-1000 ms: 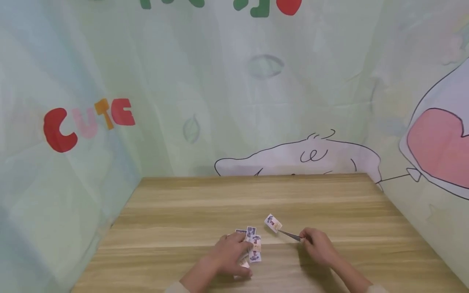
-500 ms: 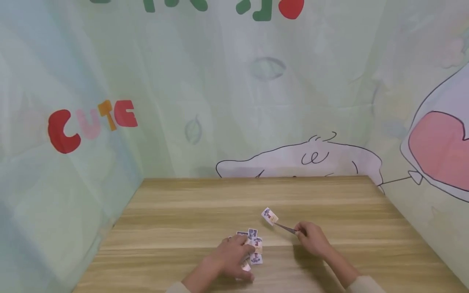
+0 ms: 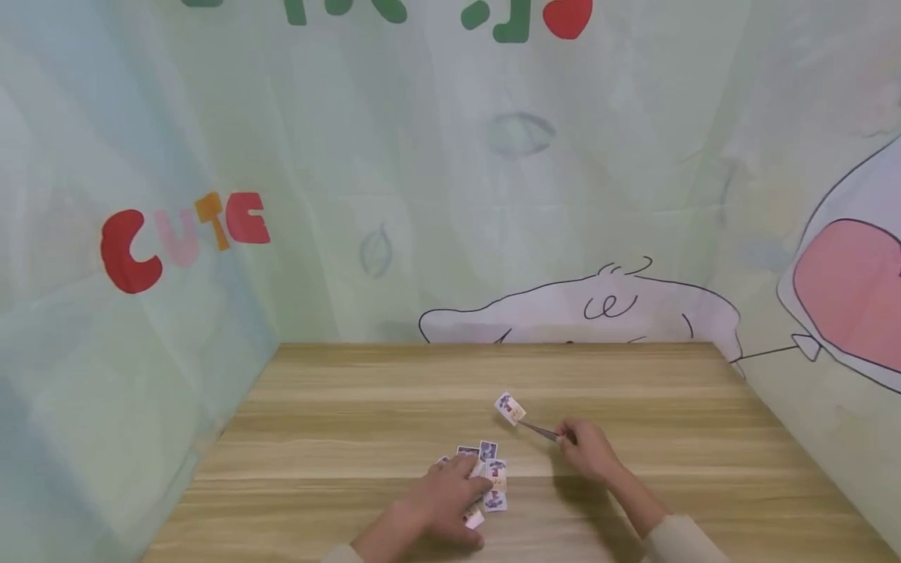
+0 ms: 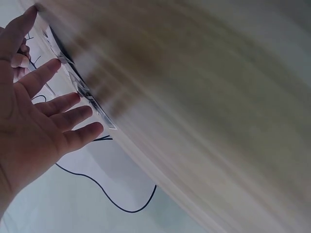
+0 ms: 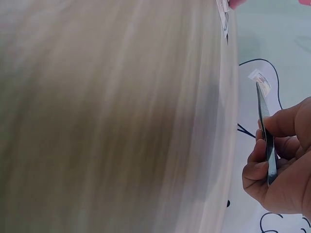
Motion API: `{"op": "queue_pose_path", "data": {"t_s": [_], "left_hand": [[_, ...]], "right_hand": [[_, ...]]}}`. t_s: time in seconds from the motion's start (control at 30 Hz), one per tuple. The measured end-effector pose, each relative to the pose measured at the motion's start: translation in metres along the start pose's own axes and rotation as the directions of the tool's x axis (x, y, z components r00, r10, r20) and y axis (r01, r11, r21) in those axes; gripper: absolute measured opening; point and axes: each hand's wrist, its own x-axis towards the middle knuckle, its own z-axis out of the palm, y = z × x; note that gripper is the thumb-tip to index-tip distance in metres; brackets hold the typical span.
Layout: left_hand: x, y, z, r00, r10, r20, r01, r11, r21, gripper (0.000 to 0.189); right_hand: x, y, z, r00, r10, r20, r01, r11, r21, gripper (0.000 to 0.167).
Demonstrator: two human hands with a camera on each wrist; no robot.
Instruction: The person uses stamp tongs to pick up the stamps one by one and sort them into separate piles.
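My right hand (image 3: 590, 451) grips a pair of metal tweezers (image 5: 265, 121). At the tweezers' tip is a small white sticker (image 3: 510, 408) with a blue and red print, held above the table. My left hand (image 3: 454, 494) rests with spread fingers over several similar stickers; in the left wrist view its fingers (image 4: 73, 116) are extended, fingertips against them. Beside its fingers, partly overlapping, lie printed stickers (image 3: 496, 500) and a dark-blue one (image 3: 489, 451). The left hand covers part of the group.
A wood-grain table (image 3: 338, 414) extends around the hands. Behind it hangs a pale green fabric backdrop (image 3: 324, 156) with coloured letters and cartoon drawings.
My right hand has moved left and away from me, carrying the sticker on the tweezers. The left hand has stayed on the stickers. The head view has shifted slightly.
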Motion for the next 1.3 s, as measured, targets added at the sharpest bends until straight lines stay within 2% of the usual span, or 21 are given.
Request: {"op": "queue_pose_path", "data": {"t_s": [0.47,0.77,0.87,1.1,1.3], "left_hand": [[0.005,0.002,0.003,0.999,-0.034,0.008,0.034,0.997,-0.069,0.075],[0.007,0.002,0.004,0.999,-0.037,0.005,0.037,0.995,-0.089,0.074],[0.007,0.001,0.003,0.999,-0.036,0.007,0.036,0.995,-0.091,0.074],[0.006,0.001,0.003,1.0,-0.028,0.009,0.028,0.995,-0.093,0.073],[0.006,0.001,0.003,1.0,-0.01,-0.001,0.01,0.996,-0.086,0.072]], "right_hand": [[0.025,-0.002,0.02,1.0,0.013,0.007,-0.013,1.0,0.0,0.006],[0.037,-0.007,0.026,0.998,0.062,0.031,-0.062,0.998,0.02,0.007],[0.041,-0.008,0.029,0.998,0.059,0.036,-0.06,0.998,0.013,0.007],[0.048,-0.01,0.038,1.0,0.0,0.023,0.0,1.0,0.003,0.006],[0.054,-0.012,0.047,1.0,0.004,0.025,-0.004,1.0,-0.016,0.006]]}}
